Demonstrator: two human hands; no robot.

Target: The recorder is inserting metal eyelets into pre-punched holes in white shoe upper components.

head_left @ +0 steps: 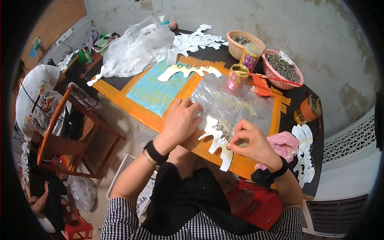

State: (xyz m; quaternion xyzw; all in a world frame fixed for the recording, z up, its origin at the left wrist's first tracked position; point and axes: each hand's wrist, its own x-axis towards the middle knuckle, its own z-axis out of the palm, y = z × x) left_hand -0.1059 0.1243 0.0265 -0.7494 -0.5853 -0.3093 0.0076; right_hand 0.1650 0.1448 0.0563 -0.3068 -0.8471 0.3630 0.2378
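Cutout (218,146) of white card, centre frame on the orange-taped board (144,114): light, thin, likely creases; hold by edges. Left hand (180,120) presses flat on it; right hand (250,142) pinches a small metal piece

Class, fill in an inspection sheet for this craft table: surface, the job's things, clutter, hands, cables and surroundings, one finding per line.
Surface: dark round table with an orange-taped work mat and a clear plastic sheet.
Job's things: white cutout with metal rings on it, lying under both hands.
Clutter: plastic bag, stack of cutouts, two bowls of metal bits, jars, pink cloth.
Hands: left hand flat on the cutout; right hand pinching at a ring on it.
Cables: nothing seen.
Surroundings: wooden chair, another person seated at left, bare plaster wall.
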